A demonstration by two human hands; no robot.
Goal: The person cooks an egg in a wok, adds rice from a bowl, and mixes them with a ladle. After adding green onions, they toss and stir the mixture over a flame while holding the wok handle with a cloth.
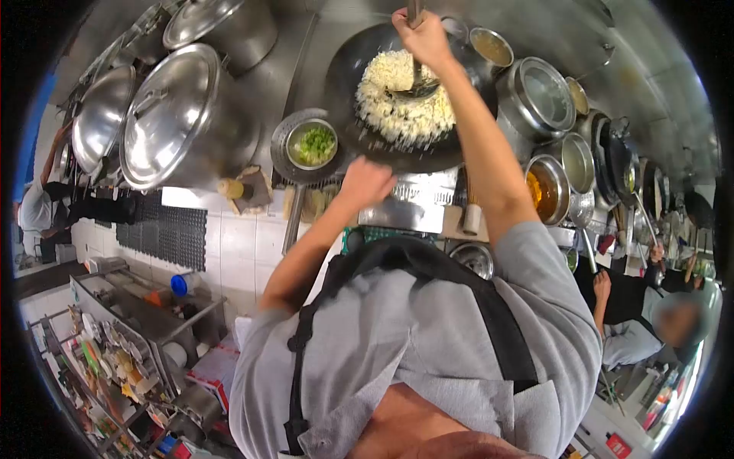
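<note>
My right hand point(420, 34) is stretched out ahead of me, its fingers wrapped tight around the handle of a long-handled steel ladle point(419, 86). The ladle's bowl is sunk into a mound of pale yellow fried rice point(401, 111). The rice lies in a large round black wok point(348, 76) on the steel table point(294, 57). My left hand point(365, 182) is at the wok's near rim with the fingers curled shut. I cannot tell what they grip, because the hand hides it.

Just left of the wok, a small steel bowl of chopped green onion point(312, 144) sits on a round steel plate. Farther left stand big steel pots with domed lids point(172, 115). Round steel containers of sauce point(544, 187) line the right side. Another person in a grey top point(638, 336) is working well off to my right.
</note>
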